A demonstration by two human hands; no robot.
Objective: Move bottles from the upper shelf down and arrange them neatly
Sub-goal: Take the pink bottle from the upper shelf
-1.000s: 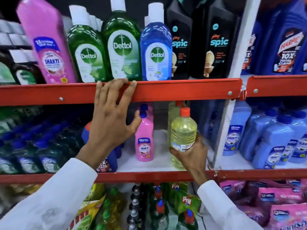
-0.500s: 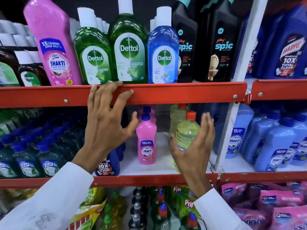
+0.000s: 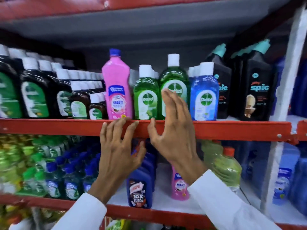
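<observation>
On the upper shelf (image 3: 232,128) stand a tall pink Shakti bottle (image 3: 117,87), two green Dettol bottles (image 3: 146,95) (image 3: 174,75) and a blue Dettol bottle (image 3: 204,93). My left hand (image 3: 116,151) rests with its fingertips on the shelf's red front rail, below the pink bottle. My right hand (image 3: 174,130) is raised, fingers spread, in front of the taller green Dettol bottle, holding nothing. On the lower shelf (image 3: 162,188) stand a small pink Shakti bottle (image 3: 180,186), a yellow-green bottle with an orange cap (image 3: 227,168) and a dark blue cleaner bottle (image 3: 139,191).
Black Spic bottles (image 3: 257,90) fill the upper shelf's right end, dark brown Dettol bottles (image 3: 34,90) its left. Green and blue-capped bottles (image 3: 54,176) crowd the lower left. A white upright post (image 3: 282,113) divides off a bay of blue bottles (image 3: 285,183).
My right hand has let go of the yellow-green bottle on the lower shelf and risen to the green Dettol bottle. The view has tilted upward. My left hand stays on the rail.
</observation>
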